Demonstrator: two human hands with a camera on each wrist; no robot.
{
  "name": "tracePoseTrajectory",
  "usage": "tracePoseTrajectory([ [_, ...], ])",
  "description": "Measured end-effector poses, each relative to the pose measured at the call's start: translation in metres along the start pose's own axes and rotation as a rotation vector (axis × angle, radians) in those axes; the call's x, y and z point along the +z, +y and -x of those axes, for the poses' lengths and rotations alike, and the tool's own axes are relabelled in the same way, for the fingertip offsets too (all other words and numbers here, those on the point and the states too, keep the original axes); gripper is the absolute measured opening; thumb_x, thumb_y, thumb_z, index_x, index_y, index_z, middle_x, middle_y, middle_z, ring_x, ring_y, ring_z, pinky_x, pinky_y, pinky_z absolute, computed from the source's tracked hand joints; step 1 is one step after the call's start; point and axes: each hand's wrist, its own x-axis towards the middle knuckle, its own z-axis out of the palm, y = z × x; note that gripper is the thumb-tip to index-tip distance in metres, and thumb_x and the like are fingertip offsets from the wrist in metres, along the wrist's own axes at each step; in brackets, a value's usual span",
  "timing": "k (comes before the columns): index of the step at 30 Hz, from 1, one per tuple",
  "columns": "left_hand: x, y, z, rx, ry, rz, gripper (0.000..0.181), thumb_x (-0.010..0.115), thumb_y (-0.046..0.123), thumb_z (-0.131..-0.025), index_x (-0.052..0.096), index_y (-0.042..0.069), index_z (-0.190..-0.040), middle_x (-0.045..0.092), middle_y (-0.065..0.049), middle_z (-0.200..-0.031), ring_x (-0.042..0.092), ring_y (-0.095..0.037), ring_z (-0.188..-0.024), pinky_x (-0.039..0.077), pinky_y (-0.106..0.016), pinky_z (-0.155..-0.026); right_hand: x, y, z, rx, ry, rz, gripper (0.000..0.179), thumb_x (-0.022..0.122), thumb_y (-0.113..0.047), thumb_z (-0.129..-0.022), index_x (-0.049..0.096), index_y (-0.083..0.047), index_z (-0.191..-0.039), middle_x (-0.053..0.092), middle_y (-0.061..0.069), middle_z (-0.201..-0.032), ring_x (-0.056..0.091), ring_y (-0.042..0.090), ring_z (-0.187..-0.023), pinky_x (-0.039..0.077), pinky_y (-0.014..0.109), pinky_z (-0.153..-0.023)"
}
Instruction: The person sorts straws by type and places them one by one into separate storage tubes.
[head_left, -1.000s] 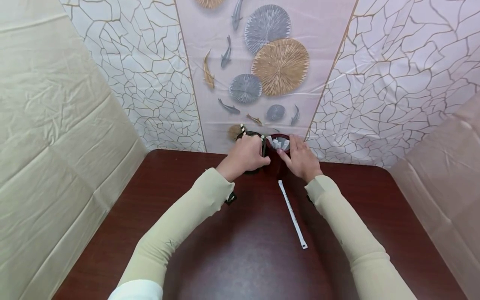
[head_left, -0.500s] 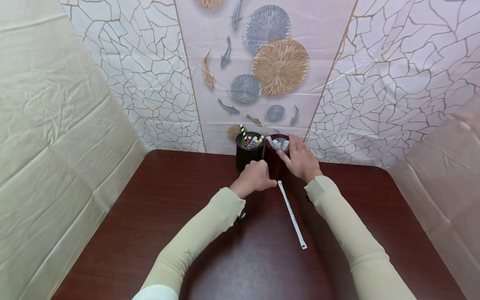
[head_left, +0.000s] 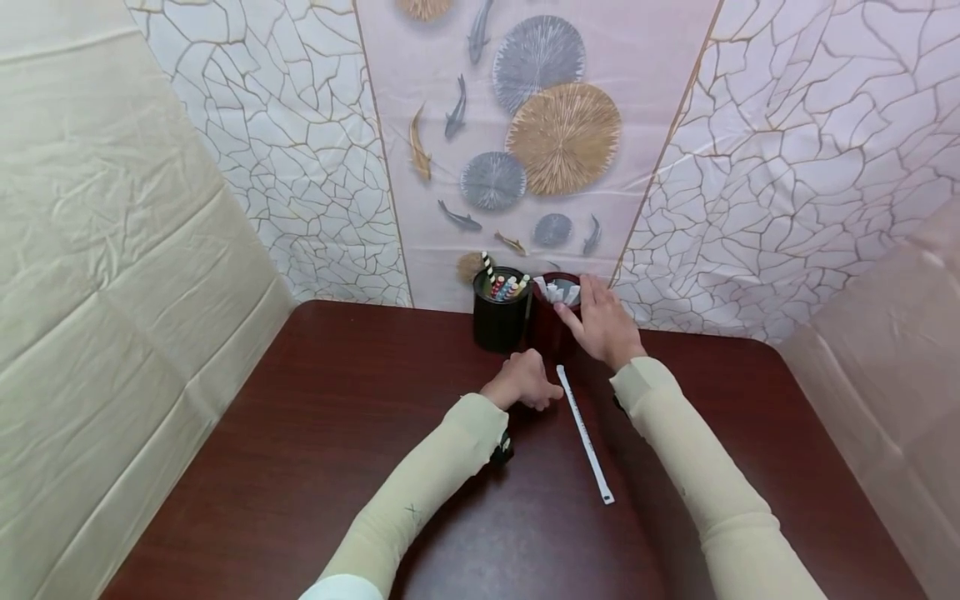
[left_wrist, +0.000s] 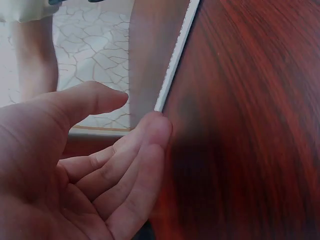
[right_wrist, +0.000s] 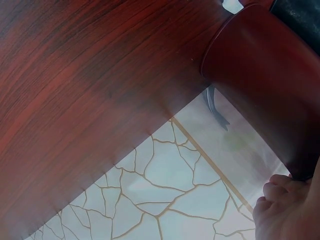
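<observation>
A white paper-wrapped straw [head_left: 585, 433] lies lengthwise on the table. My left hand [head_left: 527, 381] is low at the left of its far end, palm facing it. In the left wrist view the thumb stands apart from the slightly bent fingers [left_wrist: 159, 129]; the straw's end [left_wrist: 161, 102] shows just past the fingertips, and contact cannot be told. My right hand [head_left: 606, 323] holds the rim of a dark red cup [head_left: 551, 329], thumb at the near side, fingers at the right. White paper-wrapped pieces [head_left: 555, 292] fill that cup. Close against its left stands a black cup [head_left: 498, 325] with several striped straws [head_left: 506, 287].
The dark wooden table [head_left: 337, 433] has its back edge against a patterned cloth wall [head_left: 330, 208]. Beige cloth walls [head_left: 112, 292] rise on the left and right sides. Both cups stand at the back edge.
My left hand has come away from the black cup, moving toward me and slightly right, down to the straw's far end. The right hand stays on the red cup.
</observation>
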Motion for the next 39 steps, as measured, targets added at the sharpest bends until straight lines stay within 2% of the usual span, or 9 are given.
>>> tracePoseTrajectory([
  [5, 0.012, -0.001, -0.008, -0.066, -0.042, 0.16, 0.031, 0.083, 0.021, -0.091, 0.076, 0.001, -0.069, 0.076, -0.007, -0.064, 0.077, -0.019, -0.062, 0.066, -0.033, -0.065, 0.001, -0.001, 0.001, -0.006, 0.004, 0.003, 0.093, 0.028, -0.066, -0.11, 0.013, 0.005, -0.167, 0.019, 0.031, -0.173, 0.023, 0.05, -0.159, 0.027, 0.063, -0.128],
  [10, 0.019, 0.002, -0.015, -0.127, -0.065, 0.236, 0.028, 0.082, 0.021, -0.092, 0.079, -0.003, -0.078, 0.078, -0.012, -0.069, 0.077, -0.021, -0.063, 0.066, -0.034, -0.064, 0.001, -0.002, 0.0, -0.015, 0.009, 0.002, 0.093, 0.027, -0.066, -0.11, 0.013, 0.006, -0.166, 0.019, 0.032, -0.172, 0.021, 0.048, -0.161, 0.024, 0.062, -0.13],
  [16, 0.031, 0.009, -0.028, -0.211, -0.037, 0.204, 0.026, 0.086, 0.023, -0.088, 0.077, 0.0, -0.08, 0.077, -0.011, -0.066, 0.075, -0.019, -0.057, 0.064, -0.033, -0.057, 0.001, -0.001, 0.0, -0.02, 0.019, -0.005, 0.093, 0.028, -0.066, -0.11, 0.014, 0.006, -0.166, 0.02, 0.031, -0.172, 0.022, 0.047, -0.161, 0.025, 0.062, -0.13],
  [19, 0.035, 0.013, -0.031, -0.233, -0.021, 0.179, 0.028, 0.089, 0.025, -0.086, 0.074, 0.003, -0.078, 0.075, -0.01, -0.063, 0.073, -0.019, -0.053, 0.062, -0.033, -0.053, 0.002, -0.001, 0.0, -0.016, 0.016, -0.005, 0.093, 0.029, -0.066, -0.11, 0.013, 0.005, -0.167, 0.02, 0.03, -0.173, 0.021, 0.047, -0.161, 0.025, 0.062, -0.13],
  [28, 0.045, 0.022, -0.024, -0.217, 0.041, 0.028, 0.028, 0.083, 0.029, -0.092, 0.068, 0.011, -0.077, 0.068, -0.003, -0.056, 0.065, -0.015, -0.048, 0.051, -0.028, -0.047, 0.002, -0.003, 0.001, -0.015, 0.017, -0.012, 0.092, 0.03, -0.065, -0.11, 0.015, 0.005, -0.167, 0.021, 0.03, -0.172, 0.023, 0.048, -0.16, 0.027, 0.062, -0.128],
  [35, 0.046, 0.019, -0.03, -0.252, 0.053, 0.081, 0.027, 0.084, 0.026, -0.091, 0.067, 0.007, -0.081, 0.069, -0.004, -0.054, 0.065, -0.015, -0.045, 0.053, -0.027, -0.044, 0.0, -0.002, 0.0, -0.013, 0.013, -0.005, 0.093, 0.029, -0.066, -0.11, 0.014, 0.006, -0.166, 0.021, 0.03, -0.172, 0.022, 0.046, -0.161, 0.024, 0.061, -0.13],
  [39, 0.045, 0.016, -0.029, -0.25, 0.033, 0.118, 0.027, 0.083, 0.024, -0.091, 0.066, 0.006, -0.08, 0.07, -0.005, -0.055, 0.065, -0.014, -0.044, 0.055, -0.028, -0.045, 0.0, -0.002, 0.001, -0.008, 0.007, -0.007, 0.093, 0.03, -0.066, -0.11, 0.014, 0.006, -0.167, 0.02, 0.03, -0.173, 0.02, 0.044, -0.162, 0.021, 0.059, -0.132],
])
